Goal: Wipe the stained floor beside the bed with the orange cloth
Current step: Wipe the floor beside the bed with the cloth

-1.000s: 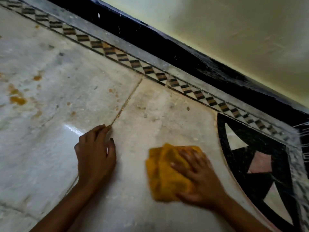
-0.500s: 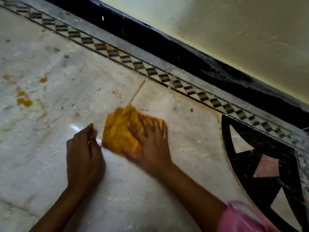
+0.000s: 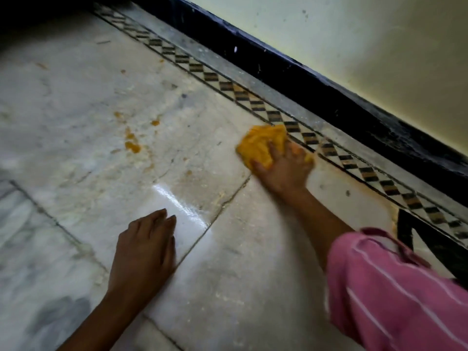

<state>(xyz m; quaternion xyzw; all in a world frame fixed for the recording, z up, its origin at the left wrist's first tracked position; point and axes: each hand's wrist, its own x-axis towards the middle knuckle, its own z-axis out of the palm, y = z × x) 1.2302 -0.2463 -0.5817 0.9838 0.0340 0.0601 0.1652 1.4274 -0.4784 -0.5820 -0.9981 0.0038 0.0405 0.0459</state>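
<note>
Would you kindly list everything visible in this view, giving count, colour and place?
wall: one, cream, upper right.
skirting: one, black, foot of the wall.
patterned border: one, black and tan, along the skirting.
floor: one, pale marble slabs, across the view.
orange cloth: one, orange, on the floor against the patterned border.
stains: several, orange, left of the orange cloth.
inlay: one, black, lower right.
sleeve: one, pink with white stripes, lower right.
left hand: one, flat on the floor, lower middle.
right hand: one, pressing the orange cloth.
</note>
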